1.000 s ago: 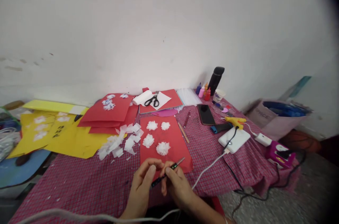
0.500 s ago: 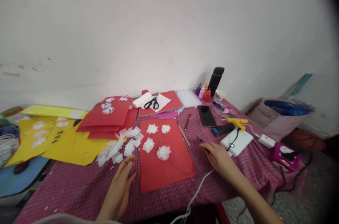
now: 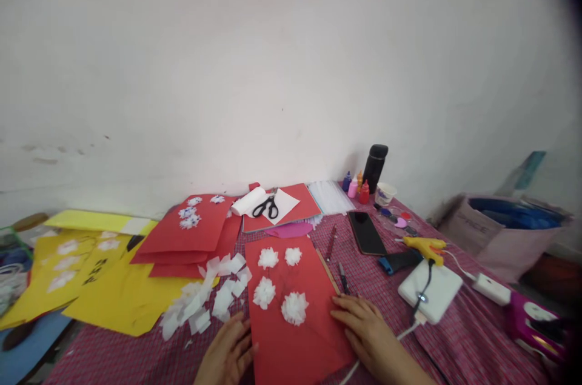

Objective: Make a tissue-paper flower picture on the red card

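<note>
A red paper sheet (image 3: 302,367) lies in front of me with several white tissue-paper flowers (image 3: 294,308) on its upper half. My left hand (image 3: 230,345) is at its left edge, fingers apart, the fingertips reaching the paper. On the opposite edge rests my right hand (image 3: 361,327), fingers stretched out on the paper and holding nothing. Just beyond the right fingers a dark pen (image 3: 343,279) lies on the cloth. Loose white paper squares (image 3: 222,300) are heaped beyond my left hand.
Red folded cards (image 3: 182,233) and yellow sheets (image 3: 118,300) lie at left. Black-handled scissors (image 3: 266,208) rest at the back. To the right are a phone (image 3: 366,233), a yellow glue gun (image 3: 426,245), a white power bank (image 3: 439,291) and a cable. Paint bottles (image 3: 364,192) stand near the wall.
My right hand has let go of the pen, which now lies on the cloth, and has moved onto the red sheet's right edge. My left hand has come to the left edge. The view has tilted up.
</note>
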Available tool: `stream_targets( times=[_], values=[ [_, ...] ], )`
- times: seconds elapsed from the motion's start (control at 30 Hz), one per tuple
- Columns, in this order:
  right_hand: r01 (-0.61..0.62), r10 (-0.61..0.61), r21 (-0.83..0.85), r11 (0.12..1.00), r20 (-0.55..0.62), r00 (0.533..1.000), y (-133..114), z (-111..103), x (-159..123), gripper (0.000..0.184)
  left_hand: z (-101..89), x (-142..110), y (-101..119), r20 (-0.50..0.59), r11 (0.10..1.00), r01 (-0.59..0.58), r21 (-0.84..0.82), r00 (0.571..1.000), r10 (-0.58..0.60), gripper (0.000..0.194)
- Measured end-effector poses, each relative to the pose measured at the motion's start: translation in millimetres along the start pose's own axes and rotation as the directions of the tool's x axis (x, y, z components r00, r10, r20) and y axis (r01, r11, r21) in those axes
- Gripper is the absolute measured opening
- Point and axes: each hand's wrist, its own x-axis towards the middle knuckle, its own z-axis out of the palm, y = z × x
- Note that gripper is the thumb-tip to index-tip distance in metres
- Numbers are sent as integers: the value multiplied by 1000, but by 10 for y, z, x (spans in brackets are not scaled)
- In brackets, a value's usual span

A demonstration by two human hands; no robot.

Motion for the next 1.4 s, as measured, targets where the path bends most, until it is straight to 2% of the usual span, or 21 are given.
stream_targets(
  times=[0.13, 0.2, 0.27, 0.3, 0.37, 0.4, 0.47, 0.53, 0.6, 0.67, 0.73, 0.8, 0.87, 0.93, 1.03, 1.1, 1.17, 1.27, 1.4],
  values=[
    [51, -51, -24, 998, -12, 999, 212, 136, 29, 40, 125, 66, -36, 162, 981, 96, 166, 979, -124, 42],
    [106, -108, -43, 993, -40, 993, 328, 200, 41, 38, 231, 71, -37, 236, 952, 59, 299, 962, -134, 38],
    [152, -156, -58, 987, -84, 984, 412, 242, 45, 35, 350, 71, -17, 318, 886, -74, 458, 944, -85, 36],
    [169, -174, -59, 984, -108, 979, 435, 253, 42, 34, 408, 71, 2, 372, 819, -167, 549, 926, -60, 37],
    [181, -186, -45, 982, -156, 970, 438, 255, 21, 33, 514, 70, 60, 464, 626, -343, 701, 885, -36, 39],
    [173, -175, -27, 985, -179, 968, 419, 247, 4, 33, 560, 65, 99, 485, 546, -393, 740, 874, -27, 41],
    [131, -119, 36, 991, -225, 967, 353, 215, -32, 32, 640, 42, 198, 499, 465, -445, 765, 867, 9, 43],
    [75, -40, 124, 989, -268, 963, 270, 169, -61, 32, 707, -3, 329, 528, 422, -493, 761, 848, 38, 47],
    [33, 31, 209, 977, -294, 955, 190, 115, -74, 32, 758, -68, 486, 592, 396, -557, 730, 805, 39, 46],
    [11, 73, 269, 963, -297, 952, 126, 62, -73, 30, 780, -146, 651, 656, 359, -638, 681, 750, 89, 46],
    [12, 81, 302, 953, -296, 952, 85, 21, -65, 29, 755, -225, 800, 685, 308, -700, 645, 708, 173, 42],
    [32, 66, 306, 952, -304, 950, 74, 4, -58, 29, 678, -293, 922, 692, 274, -727, 630, 685, 228, 38],
    [48, 48, 288, 956, -315, 948, 93, 20, -55, 29, 558, -339, 1023, 672, 281, -720, 635, 694, 259, 36],
    [50, 42, 265, 963, -331, 943, 137, 63, -55, 29, 418, -361, 1127, 604, 335, -678, 655, 735, 308, 38],
    [47, 49, 255, 966, -357, 933, 225, 153, -49, 28, 240, -338, 1346, 415, 497, -574, 650, 817, 401, 40],
    [48, 50, 250, 967, -373, 927, 286, 212, -40, 28, 175, -272, 1545, 304, 590, -528, 611, 845, 440, 41],
    [53, 44, 236, 970, -390, 920, 342, 261, -31, 27, 151, -167, 1769, 251, 616, -528, 584, 840, 481, 42],
    [60, 39, 224, 973, -411, 911, 414, 313, -20, 27, 148, 12, 2063, 230, 597, -584, 550, 793, 564, 44],
    [50, 50, 219, 974, -428, 902, 456, 330, -7, 27, 107, 173, 2223, 242, 558, -657, 508, 730, 639, 43]
  ],
)
